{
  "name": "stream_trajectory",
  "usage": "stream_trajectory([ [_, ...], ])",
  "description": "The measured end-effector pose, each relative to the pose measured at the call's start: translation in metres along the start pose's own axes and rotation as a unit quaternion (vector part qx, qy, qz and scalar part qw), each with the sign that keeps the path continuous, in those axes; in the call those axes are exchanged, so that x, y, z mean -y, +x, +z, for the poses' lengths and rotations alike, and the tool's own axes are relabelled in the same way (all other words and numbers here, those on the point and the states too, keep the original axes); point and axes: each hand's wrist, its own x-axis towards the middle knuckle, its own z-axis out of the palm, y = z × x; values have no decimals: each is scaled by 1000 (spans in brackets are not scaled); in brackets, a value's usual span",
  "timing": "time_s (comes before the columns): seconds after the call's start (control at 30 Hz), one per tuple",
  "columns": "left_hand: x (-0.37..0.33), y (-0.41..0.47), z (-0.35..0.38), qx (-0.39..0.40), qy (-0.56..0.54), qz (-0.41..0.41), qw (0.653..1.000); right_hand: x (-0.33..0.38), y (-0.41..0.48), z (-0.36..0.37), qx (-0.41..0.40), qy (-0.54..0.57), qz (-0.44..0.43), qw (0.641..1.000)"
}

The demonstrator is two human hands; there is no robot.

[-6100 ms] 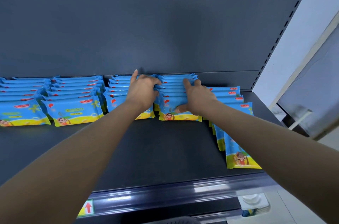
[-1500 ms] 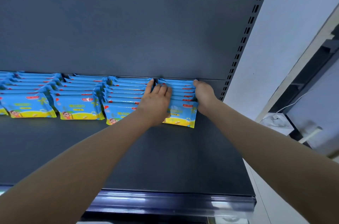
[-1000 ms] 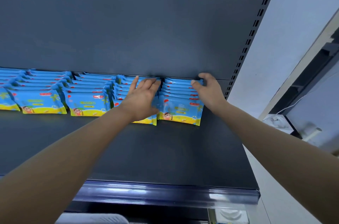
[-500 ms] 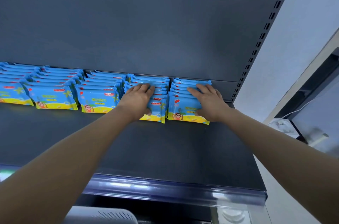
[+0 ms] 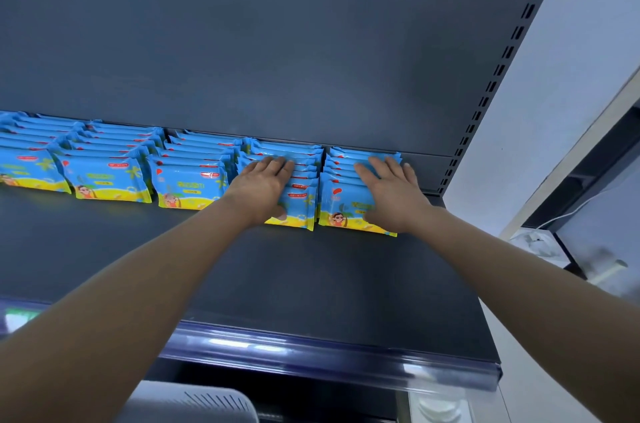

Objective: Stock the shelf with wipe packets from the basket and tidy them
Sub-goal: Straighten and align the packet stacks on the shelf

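Note:
Blue and yellow wipe packets stand in several rows along the back of the dark grey shelf (image 5: 311, 284). My left hand (image 5: 263, 187) lies flat with straight fingers on the second row from the right (image 5: 301, 204). On the rightmost row (image 5: 341, 211) my right hand (image 5: 391, 190) rests flat, fingers spread. More rows (image 5: 187, 183) run off to the left. The basket is only partly seen as a pale object (image 5: 194, 402) below the shelf edge.
The shelf's back panel (image 5: 277, 42) rises behind the packets. A perforated upright (image 5: 498, 69) bounds the shelf on the right, with a pale wall beyond. The shelf's glossy front rail (image 5: 329, 350) runs below my arms.
My right hand moved from the side of the rightmost row onto its top. My left hand shifted from between the rows onto the second row. The rows have closed up toward the back.

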Motion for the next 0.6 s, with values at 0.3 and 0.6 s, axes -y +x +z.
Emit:
stream_trajectory([
  [0.3,18,-27,-7,-55,-19,-35,998,48,18,-14,-98,46,-95,990],
  [0.6,89,-86,6,-125,-46,-72,988,138,22,-26,-128,25,-142,981],
])
